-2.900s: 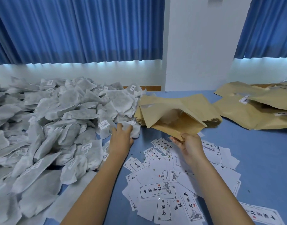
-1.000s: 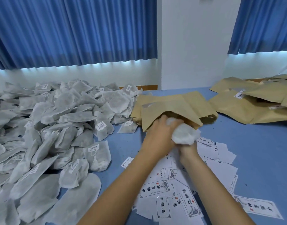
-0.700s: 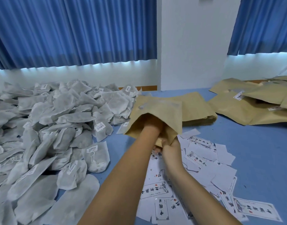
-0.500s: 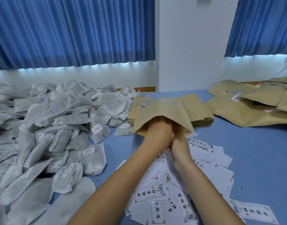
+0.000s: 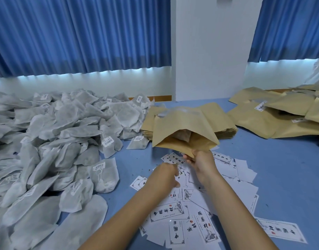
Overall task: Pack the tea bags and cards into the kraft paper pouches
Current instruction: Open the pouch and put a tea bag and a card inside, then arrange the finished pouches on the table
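The tan kraft paper pouch [image 5: 184, 123] is held up just above the blue table [image 5: 281, 168], near its middle, with its open mouth facing the camera. A pale grey mesh tea bag [image 5: 182, 136] shows inside the mouth. The right hand [image 5: 202, 164] pinches the lower lip of the opening between thumb and curled fingers and so keeps the pouch tilted and gaping.

The left hand [image 5: 165, 175] is lower and nearer the camera, palm down, with its fingers bent onto the scattered white paper cards with black printed characters [image 5: 168, 212]. Whether they pinch a card cannot be told. These cards lie loose and overlapping on the table under both forearms, and some reach toward the right edge.

Directly behind the held pouch lies a flat stack of empty tan kraft pouches [image 5: 223, 121]. To the left of it a large heap of grey-white mesh tea bags with small barcode labels [image 5: 64, 127] covers the left side of the table. At the far right lies a loose pile of bulkier tan kraft pouches [image 5: 274, 120], some with white labels. Pleated blue curtains [image 5: 83, 33] hang behind, with a white wall column [image 5: 209, 51] between them.
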`<control>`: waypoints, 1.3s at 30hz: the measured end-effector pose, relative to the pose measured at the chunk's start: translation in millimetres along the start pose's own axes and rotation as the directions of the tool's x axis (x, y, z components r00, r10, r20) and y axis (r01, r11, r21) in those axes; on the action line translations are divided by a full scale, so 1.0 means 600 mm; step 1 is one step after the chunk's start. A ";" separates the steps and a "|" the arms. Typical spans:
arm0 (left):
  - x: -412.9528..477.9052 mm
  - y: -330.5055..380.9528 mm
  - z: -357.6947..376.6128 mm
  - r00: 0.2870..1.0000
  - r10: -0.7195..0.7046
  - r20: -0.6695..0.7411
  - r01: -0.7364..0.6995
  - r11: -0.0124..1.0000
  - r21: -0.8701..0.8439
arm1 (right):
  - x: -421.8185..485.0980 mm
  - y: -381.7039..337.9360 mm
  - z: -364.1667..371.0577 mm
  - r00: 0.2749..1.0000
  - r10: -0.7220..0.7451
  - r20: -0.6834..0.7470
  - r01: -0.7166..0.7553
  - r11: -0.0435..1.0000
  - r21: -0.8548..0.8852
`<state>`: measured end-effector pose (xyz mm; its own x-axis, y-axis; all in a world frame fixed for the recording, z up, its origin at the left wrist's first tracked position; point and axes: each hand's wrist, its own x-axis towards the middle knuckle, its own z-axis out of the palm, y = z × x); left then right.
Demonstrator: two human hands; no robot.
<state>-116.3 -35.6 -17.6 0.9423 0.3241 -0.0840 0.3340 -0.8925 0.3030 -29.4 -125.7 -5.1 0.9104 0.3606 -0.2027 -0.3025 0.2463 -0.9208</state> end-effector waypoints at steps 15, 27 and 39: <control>0.042 0.041 -0.058 0.576 0.497 -0.650 -0.371 0.867 0.334 | -0.004 -0.006 0.006 0.995 0.085 -0.050 -0.079 0.990 0.118; 0.133 0.050 -0.091 0.968 -0.127 -0.216 0.124 0.992 -0.026 | -0.014 0.002 0.013 1.000 0.006 0.016 -0.006 1.000 -0.012; 0.028 0.057 -0.071 0.681 0.289 -0.673 -0.221 0.957 0.187 | -0.006 0.001 0.004 0.987 -0.040 0.158 0.035 0.999 0.036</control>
<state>-90.1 -47.4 32.0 0.7224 0.1741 0.6692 0.1160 -0.9846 0.1309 -33.3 -124.6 -4.0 0.8659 0.4880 -0.1101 -0.2803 0.2910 -0.9147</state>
